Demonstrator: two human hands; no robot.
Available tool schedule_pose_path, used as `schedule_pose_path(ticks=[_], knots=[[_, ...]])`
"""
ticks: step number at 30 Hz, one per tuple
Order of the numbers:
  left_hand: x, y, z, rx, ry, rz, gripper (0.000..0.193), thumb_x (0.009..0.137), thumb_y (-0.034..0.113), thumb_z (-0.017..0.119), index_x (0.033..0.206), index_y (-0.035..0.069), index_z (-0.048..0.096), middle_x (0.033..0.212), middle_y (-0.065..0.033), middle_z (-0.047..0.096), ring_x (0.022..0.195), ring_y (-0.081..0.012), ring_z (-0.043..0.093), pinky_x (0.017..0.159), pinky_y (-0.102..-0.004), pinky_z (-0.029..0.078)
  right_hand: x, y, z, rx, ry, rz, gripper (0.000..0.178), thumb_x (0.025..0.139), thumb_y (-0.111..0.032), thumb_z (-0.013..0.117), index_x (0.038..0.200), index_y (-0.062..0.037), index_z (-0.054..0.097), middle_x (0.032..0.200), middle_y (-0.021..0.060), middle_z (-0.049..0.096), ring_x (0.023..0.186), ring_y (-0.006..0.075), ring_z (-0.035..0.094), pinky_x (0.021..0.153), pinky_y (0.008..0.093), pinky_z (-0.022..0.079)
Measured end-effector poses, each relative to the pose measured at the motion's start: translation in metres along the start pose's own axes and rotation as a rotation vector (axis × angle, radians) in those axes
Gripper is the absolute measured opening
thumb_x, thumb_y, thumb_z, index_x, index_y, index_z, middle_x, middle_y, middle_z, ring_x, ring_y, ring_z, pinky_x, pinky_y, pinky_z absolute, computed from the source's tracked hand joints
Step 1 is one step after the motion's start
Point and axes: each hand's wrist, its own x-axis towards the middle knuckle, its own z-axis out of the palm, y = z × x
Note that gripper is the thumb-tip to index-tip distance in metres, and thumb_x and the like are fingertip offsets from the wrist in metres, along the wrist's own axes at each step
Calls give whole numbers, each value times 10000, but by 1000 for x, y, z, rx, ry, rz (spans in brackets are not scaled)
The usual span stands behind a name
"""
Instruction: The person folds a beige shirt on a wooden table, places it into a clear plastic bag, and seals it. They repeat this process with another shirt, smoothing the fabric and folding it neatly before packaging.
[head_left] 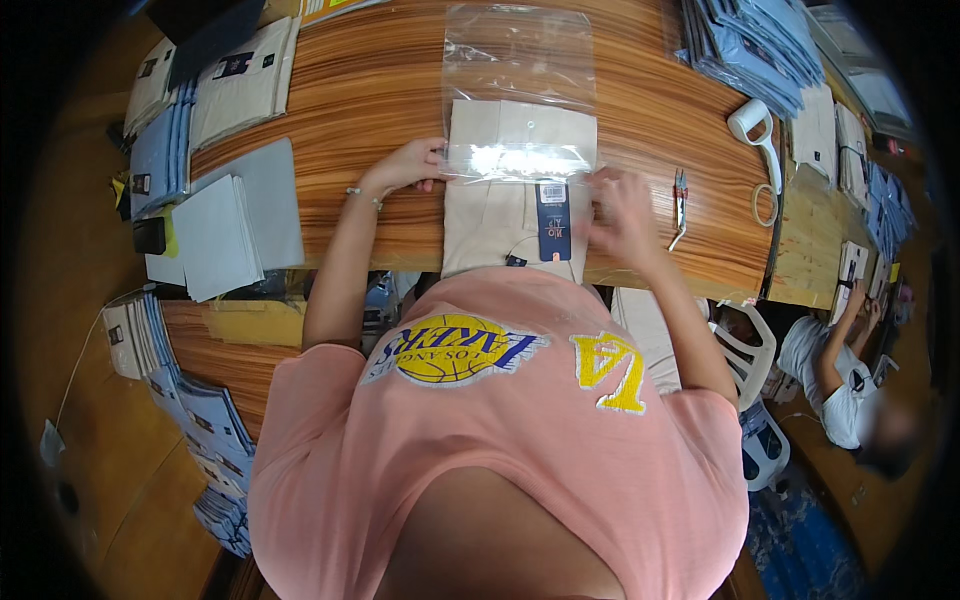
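A folded beige garment (480, 225) lies in front of me, its far part inside a clear plastic bag (520, 50). The bag stretches past the garment toward the table's far side, and its near edge shines with glare. On the uncovered part lies a dark blue hang tag (554, 225) with a white label at its top; a small dark tag (516, 260) sits beside it. My left hand (408, 167) pinches the bag's left edge. At the right edge, my right hand (622, 215) has its fingers curled onto the bag, slightly blurred by motion.
Small snips (679, 208), a white handheld device (757, 135) and a tape roll (764, 204) lie to the right. Bagged blue garments (750, 50) are stacked far right. White sheets (218, 238) and beige packs (245, 85) are at left. Another person (830, 370) works at far right.
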Motion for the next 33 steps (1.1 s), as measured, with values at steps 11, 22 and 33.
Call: schedule_pose_path(ticks=[11,22,33], knots=[[-2,10,7,84,20,-43,515,810,127,698,1257,9,470,772,-8,626,524,-22,484,464,-156,406,-23,-33,20,-191,-209,-54,828,640,-368,765,1361,-219,387,1413,119,325,1354,325,226,1069,598,125],[-1,1,6,49,21,-14,500,797,123,702,1237,31,484,798,-5,653,548,-19,518,453,-145,399,-14,-33,39,-210,7,-29,657,729,-326,684,1323,-204,432,1381,135,354,1325,333,265,1044,605,155],[-2,1,7,60,45,-5,520,797,128,698,1255,36,472,826,-9,662,579,-33,536,471,-156,398,-9,-41,48,-21,158,138,683,673,-267,735,1288,-152,463,1343,161,372,1275,361,312,1020,523,226]])
